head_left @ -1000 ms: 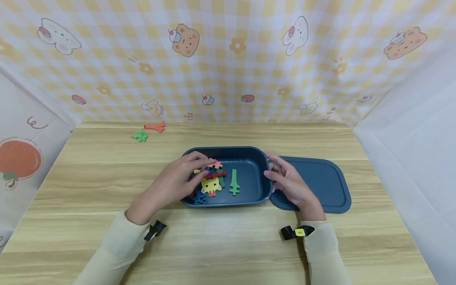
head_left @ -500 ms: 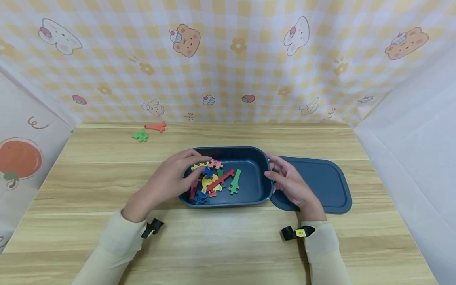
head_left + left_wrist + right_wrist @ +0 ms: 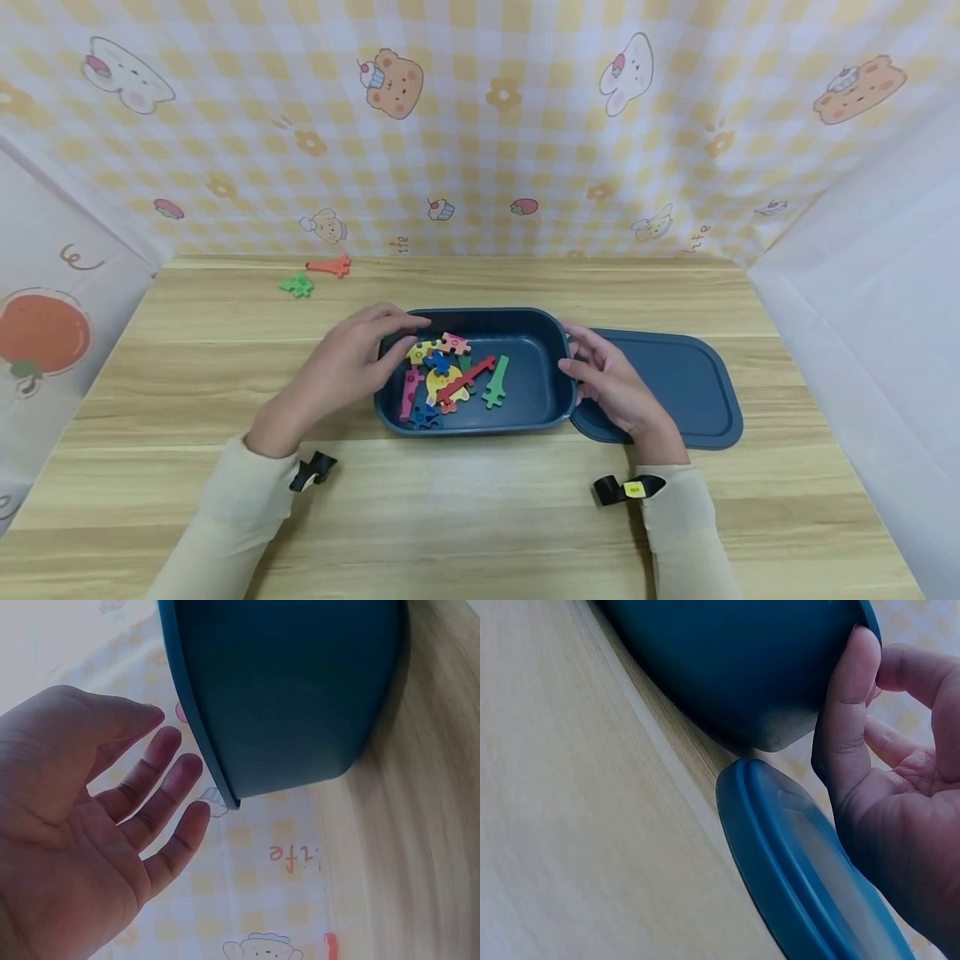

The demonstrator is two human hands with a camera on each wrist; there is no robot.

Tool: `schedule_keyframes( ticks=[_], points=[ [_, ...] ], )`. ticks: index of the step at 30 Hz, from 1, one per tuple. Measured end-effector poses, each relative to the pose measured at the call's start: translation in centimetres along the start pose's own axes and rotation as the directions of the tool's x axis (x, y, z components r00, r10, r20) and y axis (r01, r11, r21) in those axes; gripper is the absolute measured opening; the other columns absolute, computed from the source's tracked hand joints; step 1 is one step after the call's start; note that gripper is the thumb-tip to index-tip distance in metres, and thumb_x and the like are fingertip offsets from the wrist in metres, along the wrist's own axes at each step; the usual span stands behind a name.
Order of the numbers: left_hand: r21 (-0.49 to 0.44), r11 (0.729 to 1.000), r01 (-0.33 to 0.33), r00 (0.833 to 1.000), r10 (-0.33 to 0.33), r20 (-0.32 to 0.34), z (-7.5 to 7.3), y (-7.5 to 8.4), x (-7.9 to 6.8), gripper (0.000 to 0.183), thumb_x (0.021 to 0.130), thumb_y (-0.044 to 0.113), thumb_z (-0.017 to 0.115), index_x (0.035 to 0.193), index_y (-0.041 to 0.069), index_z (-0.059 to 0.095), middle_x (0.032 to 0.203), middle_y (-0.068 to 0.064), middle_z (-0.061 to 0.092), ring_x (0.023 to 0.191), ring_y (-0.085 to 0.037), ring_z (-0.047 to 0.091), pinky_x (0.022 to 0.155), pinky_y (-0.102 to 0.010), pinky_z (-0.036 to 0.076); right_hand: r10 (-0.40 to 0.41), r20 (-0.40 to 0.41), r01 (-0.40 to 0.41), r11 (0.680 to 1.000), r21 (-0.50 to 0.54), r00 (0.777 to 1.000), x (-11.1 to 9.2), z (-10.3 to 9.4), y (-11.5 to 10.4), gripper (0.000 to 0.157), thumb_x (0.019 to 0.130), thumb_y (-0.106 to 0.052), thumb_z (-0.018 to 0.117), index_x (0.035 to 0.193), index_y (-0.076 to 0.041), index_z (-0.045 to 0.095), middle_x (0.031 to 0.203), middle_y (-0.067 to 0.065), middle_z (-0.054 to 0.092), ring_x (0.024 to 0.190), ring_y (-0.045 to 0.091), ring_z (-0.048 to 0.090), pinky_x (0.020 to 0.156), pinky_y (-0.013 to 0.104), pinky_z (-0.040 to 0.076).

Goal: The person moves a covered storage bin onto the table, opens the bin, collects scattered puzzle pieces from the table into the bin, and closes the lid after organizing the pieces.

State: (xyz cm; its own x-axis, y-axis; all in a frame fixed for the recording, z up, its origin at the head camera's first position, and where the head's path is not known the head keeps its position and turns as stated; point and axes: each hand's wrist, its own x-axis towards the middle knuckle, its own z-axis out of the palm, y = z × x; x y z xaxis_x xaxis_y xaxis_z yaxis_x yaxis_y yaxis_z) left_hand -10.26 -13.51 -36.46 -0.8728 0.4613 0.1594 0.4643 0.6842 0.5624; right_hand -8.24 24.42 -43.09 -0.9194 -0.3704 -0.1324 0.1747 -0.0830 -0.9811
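A dark blue box [image 3: 534, 379] sits between the two hands, with a mixed lot of puzzle pieces bunched in the end nearest the left hand. Closest to that hand are a yellow piece [image 3: 418, 352] and, just beside it, a peach piece [image 3: 454, 344]; a pink piece [image 3: 409, 394] and a dark blue piece [image 3: 424, 417] lie nearer the person. A yellow face piece [image 3: 435, 385] has a long red piece [image 3: 467, 378] lying across it, with a small blue piece [image 3: 437, 362] just beyond. A light green piece [image 3: 496, 383] lies on the right-hand side of the bunch.

The left hand [image 3: 345, 354] holds nothing: its fingers are spread and loosely bent at the near end of the box, thumb apart from them. The right hand [image 3: 611, 383] grips the opposite end by the rim between thumb and fingers, though how far the fingers reach behind the wall is hard to see.

Below the right hand and out past it, the lid [image 3: 690, 383] lies on the counter [image 3: 480, 517]. Beyond the left hand, well apart from the box, are an orange piece [image 3: 330, 267] and a green piece [image 3: 297, 285]. Farther off than both hands hangs a yellow-checked cloth [image 3: 480, 133] with cartoon animals.
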Motion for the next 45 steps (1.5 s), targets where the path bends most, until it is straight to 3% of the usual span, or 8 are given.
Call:
schedule_keyframes(
  ticks=[5,9,12,18,25,30,36,45],
  points=[
    [-0.015,1.000,0.018,0.999,-0.018,-0.027,-0.4,-0.5,0.2,0.031,0.105,0.018,0.067,0.136,0.017,0.072,0.130,-0.005,0.069,0.107,-0.025,0.068,0.080,-0.041,0.062,0.006,-0.005,-0.006,1.000,-0.007,1.000,-0.1,-0.2,0.1,0.065,0.108,-0.007,0.057,0.166,-0.008,0.028,0.105,-0.007,0.061,0.071,0.007,0.066,0.060,0.020,0.058],
    [-0.022,1.000,0.011,0.998,-0.013,-0.068,-1.0,-1.7,0.2,0.030,0.105,0.015,0.066,0.135,0.014,0.072,0.130,-0.009,0.070,0.122,-0.032,0.067,0.099,-0.055,0.060,0.010,-0.005,-0.010,1.000,-0.003,1.000,-0.1,-0.3,0.0,0.066,0.108,-0.008,0.057,0.167,-0.008,0.027,0.105,-0.008,0.061,0.071,0.006,0.065,0.060,0.020,0.058],
    [0.001,1.000,0.012,0.995,-0.012,-0.095,-1.3,-3.1,0.2,0.031,0.106,0.015,0.064,0.136,0.012,0.071,0.133,-0.012,0.069,0.126,-0.035,0.065,0.104,-0.059,0.056,0.009,-0.002,-0.009,1.000,0.000,1.000,-0.1,-0.3,0.0,0.066,0.108,-0.007,0.057,0.167,-0.008,0.026,0.106,-0.007,0.061,0.071,0.006,0.066,0.060,0.020,0.058],
    [0.064,0.996,0.061,0.992,-0.053,-0.119,-2.3,-5.5,0.2,0.033,0.107,0.014,0.062,0.139,0.009,0.068,0.134,-0.019,0.065,0.120,-0.040,0.064,0.097,-0.060,0.056,0.004,0.004,-0.004,1.000,0.000,1.000,-0.1,-0.2,0.0,0.065,0.108,-0.007,0.056,0.167,-0.008,0.027,0.108,-0.003,0.063,0.071,0.007,0.068,0.060,0.021,0.059],
    [0.117,0.987,0.110,0.992,-0.101,-0.080,-3.8,-7.7,0.8,0.037,0.104,0.010,0.064,0.141,0.007,0.066,0.141,-0.024,0.061,0.116,-0.044,0.063,0.096,-0.063,0.053,-0.008,0.016,0.008,1.000,-0.003,1.000,0.2,-0.3,0.1,0.065,0.108,-0.008,0.057,0.167,-0.009,0.028,0.109,0.000,0.063,0.071,0.008,0.068,0.061,0.022,0.060],
    [0.082,0.987,0.138,0.990,-0.134,-0.047,-4.5,-10.2,1.6,0.039,0.104,0.003,0.058,0.143,0.004,0.063,0.152,-0.025,0.054,0.128,-0.047,0.058,0.101,-0.065,0.049,-0.005,0.020,0.005,1.000,0.007,1.000,0.3,-0.2,0.1,0.065,0.108,-0.007,0.057,0.166,-0.008,0.028,0.108,0.000,0.063,0.070,0.008,0.068,0.060,0.022,0.060],
    [0.084,0.982,0.171,0.985,-0.172,0.005,-4.7,-13.2,2.2,0.045,0.103,-0.003,0.052,0.148,0.002,0.058,0.160,-0.025,0.047,0.148,-0.051,0.042,0.115,-0.069,0.040,0.002,0.015,-0.002,1.000,-0.001,1.000,0.3,-0.1,0.2,0.065,0.108,-0.007,0.057,0.167,-0.009,0.027,0.109,0.000,0.063,0.070,0.007,0.068,0.061,0.022,0.060],
    [0.142,0.968,0.206,0.977,-0.212,0.033,-4.5,-15.6,2.9,0.047,0.105,0.005,0.053,0.152,0.001,0.053,0.162,-0.029,0.041,0.150,-0.053,0.037,0.123,-0.071,0.029,0.003,0.012,-0.003,1.000,0.002,1.000,0.1,-0.2,0.2,0.065,0.108,-0.008,0.057,0.167,-0.009,0.028,0.110,0.002,0.063,0.071,0.008,0.068,0.061,0.022,0.060]
  ],
)
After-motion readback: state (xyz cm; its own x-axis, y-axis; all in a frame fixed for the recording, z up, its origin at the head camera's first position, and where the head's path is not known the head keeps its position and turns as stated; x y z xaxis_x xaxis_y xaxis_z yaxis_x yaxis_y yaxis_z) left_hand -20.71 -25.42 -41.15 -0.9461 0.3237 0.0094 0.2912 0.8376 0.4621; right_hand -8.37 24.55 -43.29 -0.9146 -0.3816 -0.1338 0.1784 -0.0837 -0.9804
